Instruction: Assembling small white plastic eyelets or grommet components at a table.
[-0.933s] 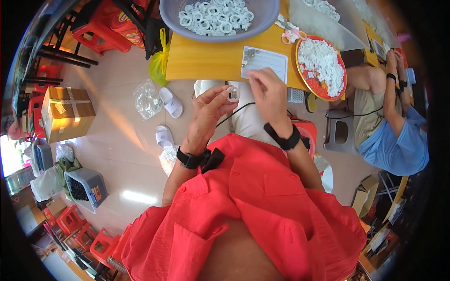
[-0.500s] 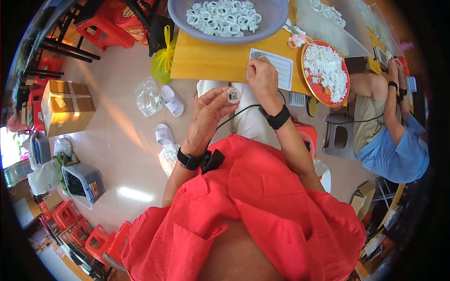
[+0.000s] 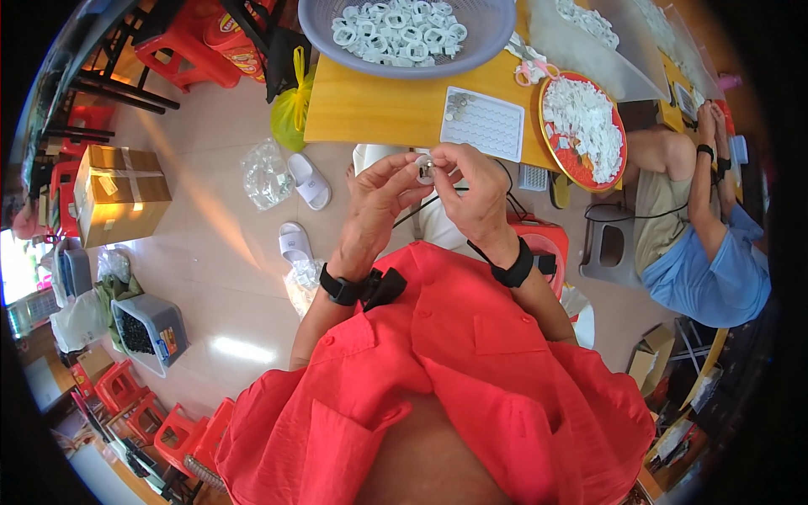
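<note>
In front of my lap, my left hand (image 3: pixel 377 198) pinches a small round white plastic part (image 3: pixel 423 172) between thumb and fingers. My right hand (image 3: pixel 478 195) meets it from the right, thumb and forefinger closed on a tiny silvery piece at the part's opening; the fingers partly hide it. Just beyond the hands, a white ridged tray (image 3: pixel 492 135) lies on the yellow table (image 3: pixel 370 114), with several small silvery pieces (image 3: pixel 457 103) in its far left corner. A grey-purple basket (image 3: pixel 503 52) behind it holds many similar white ring-shaped parts (image 3: pixel 404 34).
Right of the tray, a red-rimmed plate (image 3: pixel 621 143) holds a heap of small white pieces, beside pink-handled scissors (image 3: pixel 536 72). A co-worker in blue (image 3: pixel 711 273) sits at the far right. White slippers (image 3: pixel 310 183) and a cardboard box (image 3: pixel 122 194) are on the floor at left.
My right hand has left the tray and come down toward me to the white plastic part. My left hand stays nearly in place, still holding that part.
</note>
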`<state>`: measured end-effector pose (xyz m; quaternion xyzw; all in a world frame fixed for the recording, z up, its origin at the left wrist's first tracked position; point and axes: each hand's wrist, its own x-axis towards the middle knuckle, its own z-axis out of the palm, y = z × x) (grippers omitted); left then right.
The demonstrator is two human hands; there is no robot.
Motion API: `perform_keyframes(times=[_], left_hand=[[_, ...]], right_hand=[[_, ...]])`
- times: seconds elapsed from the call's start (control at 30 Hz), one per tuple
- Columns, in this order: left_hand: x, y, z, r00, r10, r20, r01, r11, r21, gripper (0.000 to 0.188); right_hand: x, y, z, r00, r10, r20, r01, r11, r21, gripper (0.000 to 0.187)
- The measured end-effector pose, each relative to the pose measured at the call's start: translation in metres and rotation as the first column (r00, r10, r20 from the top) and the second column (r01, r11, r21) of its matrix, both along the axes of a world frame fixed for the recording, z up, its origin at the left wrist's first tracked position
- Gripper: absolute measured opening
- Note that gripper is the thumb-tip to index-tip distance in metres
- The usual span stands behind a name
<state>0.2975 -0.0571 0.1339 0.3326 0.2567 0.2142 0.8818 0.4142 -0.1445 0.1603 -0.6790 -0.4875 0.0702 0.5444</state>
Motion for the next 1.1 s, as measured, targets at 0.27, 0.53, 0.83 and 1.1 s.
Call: perform_keyframes(times=[0.27, 0.53, 0.83, 1.1], left_hand=[[0.001, -0.004, 0.007, 0.998, -0.006, -0.055, 0.011, 0.996, 0.087, 0.019], [0.0, -0.003, 0.012, 0.987, -0.031, -0.161, 0.06, 0.981, 0.182, 0.022], [0.003, -0.002, 0.014, 0.991, -0.033, -0.128, 0.062, 0.972, 0.228, 0.021], [0.006, 0.001, 0.016, 0.991, -0.045, -0.125, 0.075, 0.966, 0.248, 0.02]], right_hand=[[0.0, -0.006, -0.004, 0.965, 0.018, 0.261, -0.021, 1.0, 0.011, 0.022], [0.004, -0.005, -0.004, 0.925, 0.119, 0.36, -0.118, 0.993, -0.026, 0.022], [0.012, -0.008, 0.003, 0.993, 0.116, -0.032, -0.118, 0.992, -0.039, 0.01], [0.018, -0.006, 0.004, 0.985, 0.172, -0.008, -0.172, 0.98, -0.1, 0.007]])
